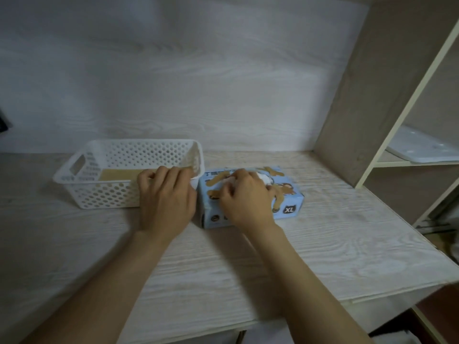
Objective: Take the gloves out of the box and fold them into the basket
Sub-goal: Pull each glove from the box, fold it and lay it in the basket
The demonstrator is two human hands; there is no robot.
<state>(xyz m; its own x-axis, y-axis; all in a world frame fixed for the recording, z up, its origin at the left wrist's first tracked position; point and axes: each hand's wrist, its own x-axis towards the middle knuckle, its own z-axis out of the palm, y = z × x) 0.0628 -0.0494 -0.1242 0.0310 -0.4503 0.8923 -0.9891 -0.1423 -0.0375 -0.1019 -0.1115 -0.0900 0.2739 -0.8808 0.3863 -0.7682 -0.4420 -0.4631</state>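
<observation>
A light blue glove box (288,194) marked XL lies on the wooden desk, right of a white perforated basket (99,175). My right hand (244,197) is on top of the box with its fingers curled at the opening, pinching a bit of white glove (264,178) that sticks out. My left hand (165,194) rests over the basket's near right corner, fingers curled over the rim. A tan flat sheet (119,174) lies on the basket's floor.
The desk (223,269) runs against a pale wood-grain wall. A shelf unit (387,95) rises at the right with a white tray-like object (422,147) on one shelf. The desk's front edge is close below my forearms.
</observation>
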